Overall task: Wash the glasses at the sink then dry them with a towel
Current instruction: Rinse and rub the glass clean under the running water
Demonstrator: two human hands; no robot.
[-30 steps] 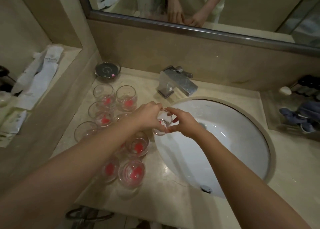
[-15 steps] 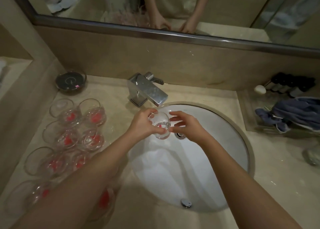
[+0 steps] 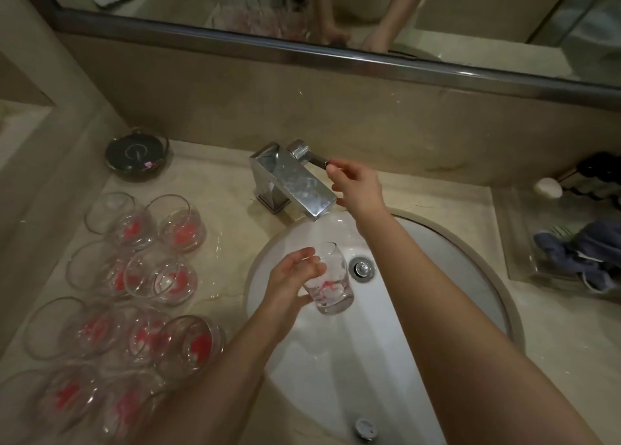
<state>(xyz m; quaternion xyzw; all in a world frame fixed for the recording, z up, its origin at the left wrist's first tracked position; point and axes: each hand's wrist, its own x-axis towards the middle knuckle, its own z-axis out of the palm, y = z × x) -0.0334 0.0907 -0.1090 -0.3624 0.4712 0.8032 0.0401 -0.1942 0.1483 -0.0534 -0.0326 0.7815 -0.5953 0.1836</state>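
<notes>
1. your left hand holds one clear glass over the white sink; the grip is curled round the glass's left side, fingers across its near wall.
2. the glass is tilted, mouth toward the faucet, with a red mark visible at its base. it sits just below and in front of the spout, beside the drain.
3. a thin stream of water appears to fall from the spout toward the glass mouth; it is faint, so you cannot be sure it enters.
4. your right hand is at the faucet handle. the fingertips touch the end of the lever; the grip is loose, fingers only lightly bent, and whether it pinches the lever cannot be told.
5. on the desk left of the sink stand the other glasses, clustered close together, some touching, each with a red mark at the bottom.
6. behind them, against the back wall, sits a round dark dish.
7. right of the sink, a clear tray holds a grey-blue towel, crumpled. behind it, a small white soap-like piece and dark bottles.
8. a mirror above the back wall reflects both forearms.
</notes>
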